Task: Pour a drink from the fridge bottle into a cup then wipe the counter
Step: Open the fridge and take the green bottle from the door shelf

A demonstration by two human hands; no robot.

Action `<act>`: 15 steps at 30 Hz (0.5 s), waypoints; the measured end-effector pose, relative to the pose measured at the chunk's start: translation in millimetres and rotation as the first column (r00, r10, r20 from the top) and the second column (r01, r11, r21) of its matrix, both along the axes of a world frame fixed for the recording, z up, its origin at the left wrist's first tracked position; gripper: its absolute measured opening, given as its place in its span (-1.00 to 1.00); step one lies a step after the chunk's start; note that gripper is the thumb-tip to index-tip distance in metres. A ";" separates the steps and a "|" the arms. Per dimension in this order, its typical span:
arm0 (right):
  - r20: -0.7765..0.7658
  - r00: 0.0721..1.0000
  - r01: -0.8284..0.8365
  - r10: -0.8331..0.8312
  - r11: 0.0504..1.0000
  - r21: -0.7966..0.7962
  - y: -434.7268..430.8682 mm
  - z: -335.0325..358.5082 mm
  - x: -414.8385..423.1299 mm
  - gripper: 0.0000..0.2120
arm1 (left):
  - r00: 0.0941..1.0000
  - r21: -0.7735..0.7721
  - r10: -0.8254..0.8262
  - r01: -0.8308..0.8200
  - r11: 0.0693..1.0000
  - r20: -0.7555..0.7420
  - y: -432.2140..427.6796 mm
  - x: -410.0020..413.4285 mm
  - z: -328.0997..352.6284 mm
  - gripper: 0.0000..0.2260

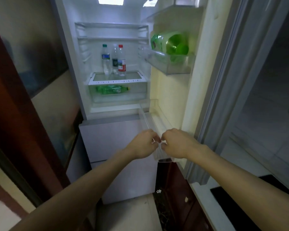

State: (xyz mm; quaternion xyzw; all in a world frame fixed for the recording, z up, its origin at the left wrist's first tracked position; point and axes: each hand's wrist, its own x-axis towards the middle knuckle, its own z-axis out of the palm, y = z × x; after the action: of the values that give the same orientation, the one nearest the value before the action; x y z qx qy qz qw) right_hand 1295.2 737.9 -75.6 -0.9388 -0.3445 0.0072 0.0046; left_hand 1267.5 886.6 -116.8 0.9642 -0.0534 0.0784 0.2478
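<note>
The fridge [68,39] is open, but nothing is taken yet: three bottles [114,60] stand on the shelf and a green bottle [113,90] lies in the drawer below. Pouring and wiping are left, and no cup shows. The left hand [143,144] and right hand [178,144], fingers curled, pinch the door tray [144,117]. Above it sits a green bag [173,45].

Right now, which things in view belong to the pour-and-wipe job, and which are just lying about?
Job: fridge; shelf bottles; drawer bottle; door bottle; left hand and right hand, fingers pinching the lower bin rim.
Lying about: black panel; brown cabinet; wooden frame.
</note>
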 end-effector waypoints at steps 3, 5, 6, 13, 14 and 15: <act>0.240 0.971 -0.068 -0.015 0.940 0.335 1.3 43.7 -11.0 -0.73 | 0.999 0.076 -0.054 0.054 0.996 -0.003 7.0 11.4 27.7 -0.81; 0.434 0.900 -0.227 -0.031 0.817 0.530 4.3 80.9 -23.4 -0.78 | 0.996 0.086 -0.067 0.063 0.994 0.051 12.9 18.6 52.2 -0.84; 0.512 0.858 -0.310 -0.043 0.752 0.582 5.9 99.5 -29.6 -0.79 | 0.994 0.088 -0.064 0.056 0.994 0.090 15.8 22.3 66.3 -0.87; 0.730 0.652 -0.441 -0.205 0.681 0.585 9.9 171.4 -27.6 -0.79 | 0.934 -0.001 -0.008 0.009 1.000 0.356 34.7 44.3 164.4 -0.82; 0.711 0.667 -0.397 -0.222 0.701 0.592 8.7 174.5 -24.8 -0.78 | 0.924 -0.019 0.006 0.001 1.000 0.383 36.3 45.2 175.2 -0.81; 0.687 0.687 -0.343 -0.237 0.727 0.594 7.5 176.2 -21.9 -0.77 | 0.911 -0.039 0.018 -0.002 0.999 0.412 37.4 45.5 184.6 -0.80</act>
State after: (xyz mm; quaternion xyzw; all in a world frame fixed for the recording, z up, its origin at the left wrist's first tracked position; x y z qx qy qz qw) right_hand 1273.2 745.4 100.6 -0.7801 -0.3239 -0.4909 0.2133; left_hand 1313.1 924.0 67.8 0.9215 -0.0979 0.2820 0.2485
